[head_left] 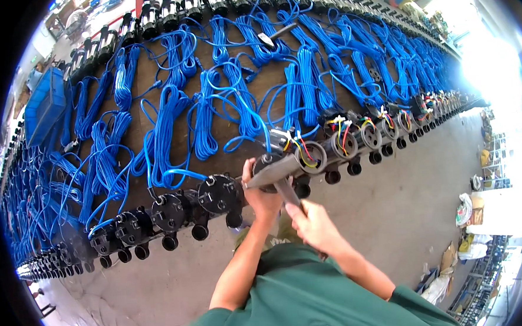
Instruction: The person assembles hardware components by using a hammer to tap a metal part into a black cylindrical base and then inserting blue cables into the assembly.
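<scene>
My right hand [317, 228] is closed around the handle of a hammer [271, 173]. The hammer's grey head lies over a black round housing [265, 161] at the table's near edge and hides much of it. At the left side of that housing, my left hand [262, 199] grips it, its fingers partly covered by the hammer head. A blue cable [266, 133] rises from the housing's top. To the left stands a capped black housing [220, 193] with a blue cable. On the right, an uncapped housing [311, 158] shows coloured wires inside.
Coiled blue cables [171, 129] cover much of the brown table [149, 65]. Another tool with a dark handle [282, 31] lies among them. Black and silver cylinders [238, 0] line the far edge. A blue crate [45, 103] stands at the left. Concrete floor [387, 198] lies on the near side.
</scene>
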Available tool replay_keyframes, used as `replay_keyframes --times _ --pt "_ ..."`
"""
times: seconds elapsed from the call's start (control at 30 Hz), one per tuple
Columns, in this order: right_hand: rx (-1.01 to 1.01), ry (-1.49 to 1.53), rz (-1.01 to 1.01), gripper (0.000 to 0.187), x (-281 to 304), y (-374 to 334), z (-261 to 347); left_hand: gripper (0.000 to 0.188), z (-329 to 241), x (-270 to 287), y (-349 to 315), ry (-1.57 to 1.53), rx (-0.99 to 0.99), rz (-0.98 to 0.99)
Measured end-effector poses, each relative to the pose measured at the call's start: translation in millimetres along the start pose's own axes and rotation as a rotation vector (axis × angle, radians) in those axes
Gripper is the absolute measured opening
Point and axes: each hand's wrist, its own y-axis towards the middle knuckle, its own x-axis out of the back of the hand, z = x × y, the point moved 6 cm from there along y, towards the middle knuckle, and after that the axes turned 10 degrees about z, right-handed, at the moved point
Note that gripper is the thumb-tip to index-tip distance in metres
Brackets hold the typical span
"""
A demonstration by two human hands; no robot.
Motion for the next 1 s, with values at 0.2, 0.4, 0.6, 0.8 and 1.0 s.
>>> replay_keyframes --times 0.2,0.4,0.6,0.8,1.0 --pt "0.089 0.412 0.068 0.036 48 -46 59 0.106 -11 9 4 0.055 0.013 0.107" --pt "0.209 0.262 -0.104 0.029 108 -35 1 0.104 -13 15 -65 0.228 0.251 0.272" --pt "-0.163 0.639 0.178 0.030 109 -15 -73 0.078 113 -6 -116 0.027 0.837 0.387" --pt "-0.210 0.793 0.484 0.029 108 1 -91 0.052 155 -31 -143 -0.127 0.562 0.026" --pt "-0.184 0.561 0.356 0.018 106 6 -118 0.043 151 -31 -143 -0.069 0.546 0.072"
